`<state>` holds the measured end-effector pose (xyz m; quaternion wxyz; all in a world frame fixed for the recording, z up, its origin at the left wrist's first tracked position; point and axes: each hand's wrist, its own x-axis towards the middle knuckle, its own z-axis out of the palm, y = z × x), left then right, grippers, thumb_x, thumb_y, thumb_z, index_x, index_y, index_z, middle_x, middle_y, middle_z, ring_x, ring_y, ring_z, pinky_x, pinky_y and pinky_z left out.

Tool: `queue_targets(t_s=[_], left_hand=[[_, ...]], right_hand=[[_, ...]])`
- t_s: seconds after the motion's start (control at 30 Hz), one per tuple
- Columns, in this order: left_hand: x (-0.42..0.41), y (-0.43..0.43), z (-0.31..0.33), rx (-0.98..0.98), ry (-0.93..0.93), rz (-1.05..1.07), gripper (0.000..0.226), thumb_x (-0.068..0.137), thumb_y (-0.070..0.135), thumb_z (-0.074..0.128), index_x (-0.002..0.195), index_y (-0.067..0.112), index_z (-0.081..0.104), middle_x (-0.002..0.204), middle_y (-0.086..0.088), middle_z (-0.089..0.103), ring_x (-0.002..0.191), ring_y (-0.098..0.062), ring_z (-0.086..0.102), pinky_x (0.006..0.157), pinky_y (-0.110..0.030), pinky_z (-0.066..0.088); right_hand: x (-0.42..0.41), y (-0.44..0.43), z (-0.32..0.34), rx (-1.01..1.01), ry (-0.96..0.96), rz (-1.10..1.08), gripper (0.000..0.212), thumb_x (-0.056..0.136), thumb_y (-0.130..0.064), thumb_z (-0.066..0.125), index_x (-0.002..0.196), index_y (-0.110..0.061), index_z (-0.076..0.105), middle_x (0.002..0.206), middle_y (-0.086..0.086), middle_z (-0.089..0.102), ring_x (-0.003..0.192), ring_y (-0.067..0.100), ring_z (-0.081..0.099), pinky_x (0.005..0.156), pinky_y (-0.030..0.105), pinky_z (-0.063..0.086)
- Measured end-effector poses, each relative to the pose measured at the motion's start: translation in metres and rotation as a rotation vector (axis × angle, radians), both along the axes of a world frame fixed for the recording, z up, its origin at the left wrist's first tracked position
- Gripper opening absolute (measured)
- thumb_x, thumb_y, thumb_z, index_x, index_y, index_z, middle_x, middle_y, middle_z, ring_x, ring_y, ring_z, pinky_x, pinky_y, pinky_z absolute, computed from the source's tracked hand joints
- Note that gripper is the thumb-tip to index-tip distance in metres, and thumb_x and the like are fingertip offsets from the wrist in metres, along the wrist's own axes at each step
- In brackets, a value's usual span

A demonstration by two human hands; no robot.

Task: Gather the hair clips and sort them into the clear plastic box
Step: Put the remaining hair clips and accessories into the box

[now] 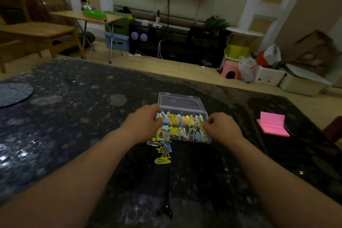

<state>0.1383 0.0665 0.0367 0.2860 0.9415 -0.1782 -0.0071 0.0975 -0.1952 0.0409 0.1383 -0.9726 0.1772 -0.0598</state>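
Observation:
A clear plastic box [208, 139] sits on the dark marble table, its lid [179, 102] open and tilted back. Several yellow, blue and pink hair clips fill its compartments [183, 126]. My left hand [143, 123] rests on the box's left end, fingers curled over clips there. My right hand [222, 127] is at the right end, its fingers pinched on a yellow clip [201, 123]. A few loose clips [162, 153], yellow and blue, lie on the table just in front of the box.
A long black clip or tool [166, 201] lies near the table's front edge. A pink sticky-note pad [273, 124] sits at the right. A round dark mat [13, 93] is at the far left. Chairs, boxes and a stool stand beyond the table.

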Motion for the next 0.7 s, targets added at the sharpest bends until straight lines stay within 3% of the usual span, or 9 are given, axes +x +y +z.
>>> queue_targets(t_s=[0.1, 0.27, 0.4, 0.53, 0.7], left_hand=[[0.002, -0.006, -0.002, 0.027, 0.013, -0.019, 0.040, 0.099, 0.045, 0.052, 0.135, 0.027, 0.055, 0.125, 0.000, 0.063, 0.109, -0.024, 0.062, 0.096, -0.051, 0.052], [0.003, -0.010, -0.004, 0.062, 0.012, -0.033, 0.039, 0.100, 0.044, 0.052, 0.135, 0.028, 0.056, 0.126, 0.001, 0.062, 0.109, -0.023, 0.061, 0.098, -0.052, 0.051], [0.001, -0.006, -0.003, 0.077, 0.000, -0.036, 0.037, 0.099, 0.048, 0.054, 0.131, 0.029, 0.058, 0.123, 0.001, 0.063, 0.107, -0.023, 0.062, 0.097, -0.052, 0.052], [-0.004, 0.001, 0.002, 0.100, -0.018, -0.037, 0.037, 0.099, 0.044, 0.053, 0.132, 0.028, 0.058, 0.124, 0.000, 0.064, 0.109, -0.024, 0.063, 0.097, -0.051, 0.052], [-0.013, 0.004, 0.010, 0.085, -0.016, -0.028, 0.041, 0.096, 0.046, 0.052, 0.132, 0.028, 0.059, 0.122, 0.000, 0.065, 0.107, -0.024, 0.063, 0.096, -0.051, 0.053]], right_hand=[[0.004, 0.001, -0.006, -0.046, 0.056, -0.032, 0.022, 0.091, -0.036, 0.069, 0.078, -0.019, 0.075, 0.076, 0.000, 0.071, 0.072, 0.018, 0.070, 0.072, 0.039, 0.064], [0.011, 0.007, -0.013, -0.165, 0.102, -0.067, 0.031, 0.090, -0.048, 0.067, 0.091, -0.018, 0.072, 0.089, 0.002, 0.070, 0.084, 0.024, 0.066, 0.089, 0.039, 0.056], [0.005, 0.009, -0.014, -0.315, 0.053, -0.018, 0.026, 0.094, -0.043, 0.063, 0.092, -0.019, 0.072, 0.093, 0.003, 0.067, 0.087, 0.026, 0.065, 0.085, 0.039, 0.051], [-0.007, 0.023, -0.007, -0.231, -0.134, 0.234, 0.021, 0.097, -0.033, 0.063, 0.079, -0.023, 0.069, 0.080, -0.002, 0.065, 0.072, 0.015, 0.062, 0.074, 0.039, 0.061], [-0.036, 0.065, 0.006, -0.065, 0.017, 0.691, 0.012, 0.101, -0.031, 0.064, 0.105, -0.029, 0.074, 0.102, -0.007, 0.070, 0.091, 0.012, 0.065, 0.082, 0.037, 0.059]])
